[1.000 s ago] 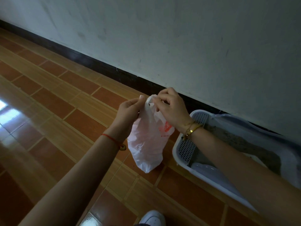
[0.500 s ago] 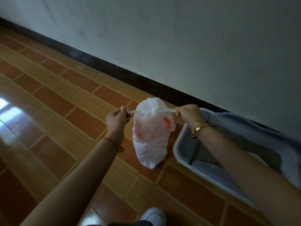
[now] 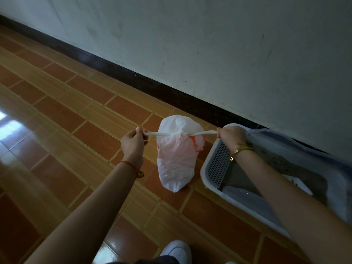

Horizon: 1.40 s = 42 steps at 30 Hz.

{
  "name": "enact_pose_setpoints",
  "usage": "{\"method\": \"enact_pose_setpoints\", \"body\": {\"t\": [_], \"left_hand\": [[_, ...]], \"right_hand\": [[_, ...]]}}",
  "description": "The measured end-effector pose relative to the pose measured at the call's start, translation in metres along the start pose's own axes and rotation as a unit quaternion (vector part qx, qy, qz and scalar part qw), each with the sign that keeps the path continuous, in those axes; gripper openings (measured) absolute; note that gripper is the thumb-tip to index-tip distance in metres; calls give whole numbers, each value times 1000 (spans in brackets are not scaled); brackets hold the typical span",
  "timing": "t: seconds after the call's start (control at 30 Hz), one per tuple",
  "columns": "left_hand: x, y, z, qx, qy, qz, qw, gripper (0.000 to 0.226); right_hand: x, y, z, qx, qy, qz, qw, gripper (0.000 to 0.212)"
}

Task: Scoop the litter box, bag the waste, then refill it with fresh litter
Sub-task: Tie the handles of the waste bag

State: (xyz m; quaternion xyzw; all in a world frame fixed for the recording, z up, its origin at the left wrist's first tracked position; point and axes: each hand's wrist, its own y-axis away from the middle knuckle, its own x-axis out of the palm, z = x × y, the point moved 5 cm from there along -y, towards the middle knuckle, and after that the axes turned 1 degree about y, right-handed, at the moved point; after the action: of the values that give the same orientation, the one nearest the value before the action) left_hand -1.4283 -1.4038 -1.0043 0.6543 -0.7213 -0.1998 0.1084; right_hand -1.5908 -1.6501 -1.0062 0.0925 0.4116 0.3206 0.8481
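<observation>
Waste bag [image 3: 176, 159]: handles pinched taut by left hand [image 3: 133, 142] and right hand [image 3: 231, 136]; overpulling may tear plastic, spilling waste.

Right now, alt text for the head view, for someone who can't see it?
The left hand and right hand grip the handles of the white plastic bag, stretched taut sideways from its knotted neck. Beside it on the right, a litter box sits on the tiled floor against the wall.

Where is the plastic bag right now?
In the head view the plastic bag hangs mid-frame over the floor, pulled taut between the left hand and right hand, just left of the litter box.
</observation>
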Motion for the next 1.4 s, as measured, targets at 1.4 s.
{"method": "enact_pose_setpoints", "body": {"t": [1.4], "left_hand": [[60, 126, -315, 285, -7, 213, 935, 21]], "right_hand": [[-155, 114, 300, -439, -68, -13, 896, 24]]}}
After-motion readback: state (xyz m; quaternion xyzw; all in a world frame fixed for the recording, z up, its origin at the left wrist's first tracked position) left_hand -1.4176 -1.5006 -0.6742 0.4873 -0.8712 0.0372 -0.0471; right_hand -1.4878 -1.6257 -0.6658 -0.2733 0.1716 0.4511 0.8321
